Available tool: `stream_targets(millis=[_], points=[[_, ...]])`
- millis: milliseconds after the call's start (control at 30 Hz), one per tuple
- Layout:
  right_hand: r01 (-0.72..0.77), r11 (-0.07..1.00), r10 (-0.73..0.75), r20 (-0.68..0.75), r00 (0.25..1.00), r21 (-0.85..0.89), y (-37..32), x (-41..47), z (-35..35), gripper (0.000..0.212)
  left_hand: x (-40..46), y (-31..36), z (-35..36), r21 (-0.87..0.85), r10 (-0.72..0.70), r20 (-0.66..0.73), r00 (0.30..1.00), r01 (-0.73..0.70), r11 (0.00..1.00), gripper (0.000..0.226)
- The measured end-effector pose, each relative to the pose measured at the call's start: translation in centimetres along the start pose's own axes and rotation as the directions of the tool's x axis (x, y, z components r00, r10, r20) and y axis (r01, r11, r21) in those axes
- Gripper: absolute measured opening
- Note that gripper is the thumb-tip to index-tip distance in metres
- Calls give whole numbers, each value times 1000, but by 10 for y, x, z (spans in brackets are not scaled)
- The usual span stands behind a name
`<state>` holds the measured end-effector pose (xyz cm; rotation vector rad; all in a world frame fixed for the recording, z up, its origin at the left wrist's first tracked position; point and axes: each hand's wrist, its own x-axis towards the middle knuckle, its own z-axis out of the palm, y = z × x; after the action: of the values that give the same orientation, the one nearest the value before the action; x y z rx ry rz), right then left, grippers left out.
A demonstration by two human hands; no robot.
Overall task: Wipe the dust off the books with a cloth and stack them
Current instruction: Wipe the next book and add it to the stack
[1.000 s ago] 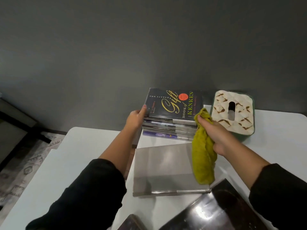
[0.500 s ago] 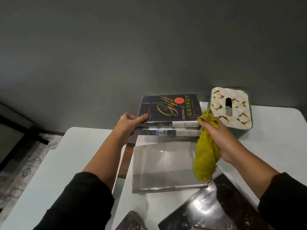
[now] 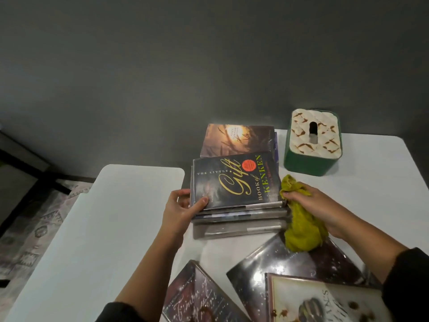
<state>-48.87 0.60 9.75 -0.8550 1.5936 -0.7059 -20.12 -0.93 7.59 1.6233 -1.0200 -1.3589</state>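
A dark book titled "Gift Book of KenKen" [image 3: 234, 180] tops a small stack [image 3: 239, 217] lying on a grey book [image 3: 241, 230] at the table's middle. My left hand [image 3: 183, 209] grips the stack's left edge, thumb on the top cover. My right hand [image 3: 318, 210] holds a bunched yellow-green cloth [image 3: 301, 228] against the stack's right side. Behind the stack lies a book with a sunset cover [image 3: 234, 138]. Three more books lie near me: a dark one with script [image 3: 199, 298], a glossy black one [image 3: 290, 268], and a cream one [image 3: 320, 300].
A green tissue box [image 3: 312, 142] with a cream quilted top stands at the back right of the white table [image 3: 371, 182]. A second white table surface [image 3: 92, 228] adjoins on the left. A grey wall is behind; a patterned rug [image 3: 27, 228] lies on the floor at left.
The stack with the KenKen book came toward me from the back pile and now rests on the grey book. The sunset-cover book behind is uncovered. Both hands moved with the stack.
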Motion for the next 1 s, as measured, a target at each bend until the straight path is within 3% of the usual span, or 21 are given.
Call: stream_targets(millis=[300, 467, 567, 667, 767, 900, 1000], points=[[-39, 998, 40, 18, 999, -54, 20, -1, -3, 17, 2, -17, -5, 60, -39, 51, 998, 36, 998, 80], [-61, 996, 66, 87, 994, -61, 18, 2, -6, 53, 3, -17, -6, 71, -52, 66, 996, 47, 996, 77], [-64, 997, 71, 135, 988, -53, 15, 7, -3, 64, 4, -15, -8, 144, -37, 83, 996, 25, 989, 76], [-91, 996, 93, 192, 977, -19, 14, 12, 1, 56, 3, -12, -9, 231, -53, 143, 988, 19, 973, 73], [-164, 986, 161, 208, 965, 0, 15, 16, 1, 54, 2, -11, -11, 240, -157, 209, 965, 105, 965, 67], [-257, 966, 245, 216, 945, 28, 11, 19, 0, 46, -1, -17, -12, 170, -294, 299, 908, 253, 953, 76], [-292, 956, 279, 217, 935, 29, 7, 19, -2, 45, 5, -21, -11, 126, -296, 277, 914, 270, 954, 96]])
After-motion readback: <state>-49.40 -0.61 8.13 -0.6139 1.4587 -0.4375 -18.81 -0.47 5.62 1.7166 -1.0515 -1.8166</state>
